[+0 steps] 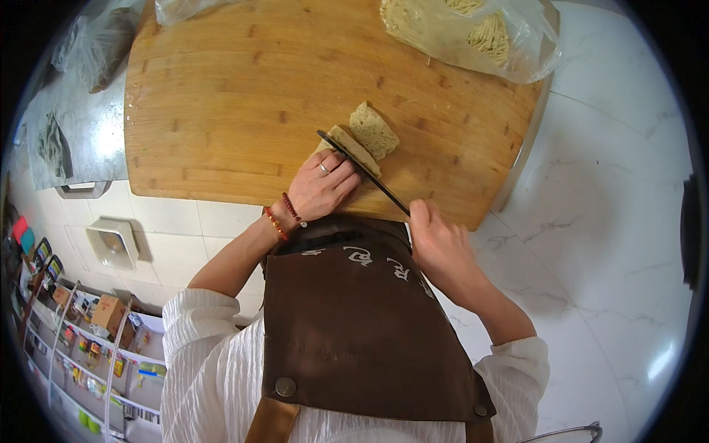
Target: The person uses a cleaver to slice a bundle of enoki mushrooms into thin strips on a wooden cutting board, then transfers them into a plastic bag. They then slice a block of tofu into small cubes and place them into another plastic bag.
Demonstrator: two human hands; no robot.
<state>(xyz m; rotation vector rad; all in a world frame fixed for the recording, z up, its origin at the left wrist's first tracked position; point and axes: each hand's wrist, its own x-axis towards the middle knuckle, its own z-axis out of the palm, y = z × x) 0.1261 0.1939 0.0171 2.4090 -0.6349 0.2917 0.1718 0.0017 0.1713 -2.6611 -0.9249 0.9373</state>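
Note:
My right hand (440, 238) is wrapped around the handle of a kitchen knife. Its dark blade (376, 183), seen nearly edge-on, slants up and left along a pale tan block of spongy food (353, 148). Just left of the blade, my left hand (327, 185) presses down on the food with bent fingers, which hide most of that side. The fingertips sit close to the blade. A separate porous piece of the same food (374, 130) lies on the wooden cutting board (238, 111), right beside the block.
A clear plastic bag of pale thin strips (471, 36) lies at the board's far right. Left of the board, a metal surface (99, 133) holds a grey cloth (52, 147) and another plastic bag (97, 47). A stocked shelf rack (94, 354) stands lower left.

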